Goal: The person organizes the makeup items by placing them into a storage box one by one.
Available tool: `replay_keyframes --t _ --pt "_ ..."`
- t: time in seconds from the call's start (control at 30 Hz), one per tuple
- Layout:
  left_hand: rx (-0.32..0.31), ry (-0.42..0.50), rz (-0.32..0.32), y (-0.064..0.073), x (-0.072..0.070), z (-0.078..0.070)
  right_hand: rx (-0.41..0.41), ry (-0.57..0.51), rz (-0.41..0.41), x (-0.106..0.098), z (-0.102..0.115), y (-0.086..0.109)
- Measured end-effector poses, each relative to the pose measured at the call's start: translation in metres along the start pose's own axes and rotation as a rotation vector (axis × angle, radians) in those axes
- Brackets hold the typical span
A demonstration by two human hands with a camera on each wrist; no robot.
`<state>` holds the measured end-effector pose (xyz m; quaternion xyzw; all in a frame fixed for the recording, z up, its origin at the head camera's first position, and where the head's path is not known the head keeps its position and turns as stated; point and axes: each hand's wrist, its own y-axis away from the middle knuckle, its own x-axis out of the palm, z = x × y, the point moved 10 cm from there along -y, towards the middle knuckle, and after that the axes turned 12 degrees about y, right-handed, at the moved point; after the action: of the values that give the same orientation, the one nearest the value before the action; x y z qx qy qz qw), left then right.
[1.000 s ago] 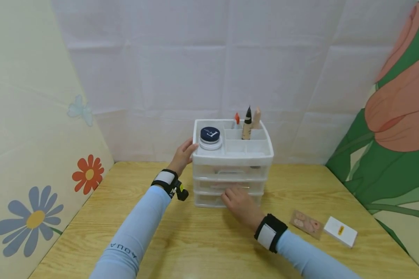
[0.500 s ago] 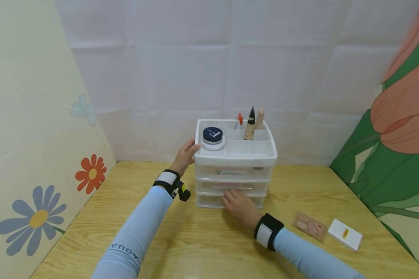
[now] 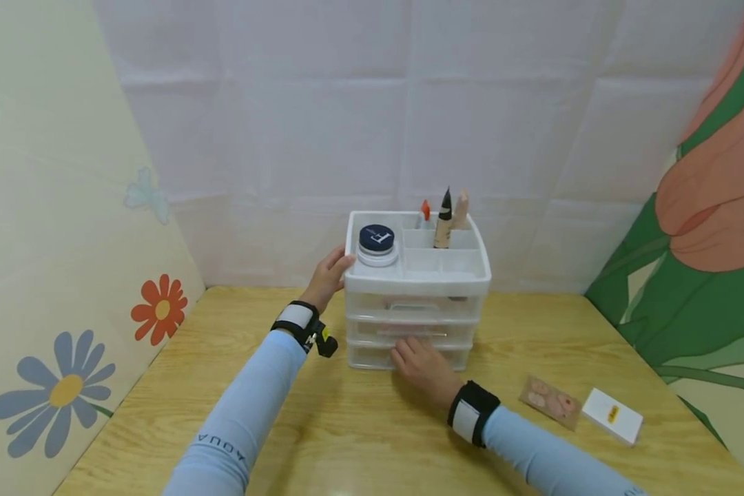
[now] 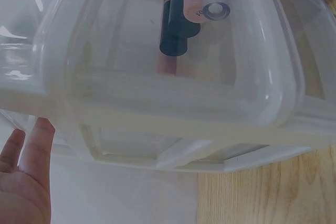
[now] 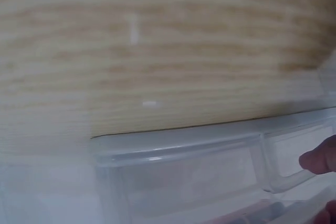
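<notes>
A white organizer (image 3: 418,286) with clear drawers stands on the table, its drawers all pushed in. My left hand (image 3: 327,279) rests against its left side near the top rim, two straight fingers (image 4: 38,153) showing in the left wrist view. Low at the front, my right hand (image 3: 424,365) has its fingers curled at the bottom drawer (image 3: 372,357). In the right wrist view a thumb tip touches the drawer's handle (image 5: 286,183), while a second fingertip shows on its other side. Dark and pink tubes (image 4: 176,32) lie inside a drawer.
On the organizer's top sit a dark-lidded jar (image 3: 377,242), a black-tipped beige tube (image 3: 443,227), a red-tipped item (image 3: 425,210) and a pale pink item (image 3: 461,210). To the right lie a flat pinkish palette (image 3: 550,401) and a white box (image 3: 612,416) on the wooden table (image 3: 347,441).
The head view has shifted slightly. Both hands keep their places on the organizer, and its drawers look the same.
</notes>
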<state>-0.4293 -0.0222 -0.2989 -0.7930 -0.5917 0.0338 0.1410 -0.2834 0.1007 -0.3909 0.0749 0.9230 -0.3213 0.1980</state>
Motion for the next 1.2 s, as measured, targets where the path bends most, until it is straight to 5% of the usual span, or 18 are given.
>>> replay_keyframes --t 0.47,0.87,1.2 --pt "0.007 0.029 0.015 0.000 0.001 0.003 0.061 -0.005 0.041 -0.006 0.001 0.001" --pt "0.015 0.030 0.019 0.001 0.002 -0.002 0.069 -0.080 -0.018 -0.027 0.005 -0.001" --pt "0.025 0.041 0.030 0.001 0.004 -0.002 0.075 -0.199 0.123 -0.035 0.010 0.002"
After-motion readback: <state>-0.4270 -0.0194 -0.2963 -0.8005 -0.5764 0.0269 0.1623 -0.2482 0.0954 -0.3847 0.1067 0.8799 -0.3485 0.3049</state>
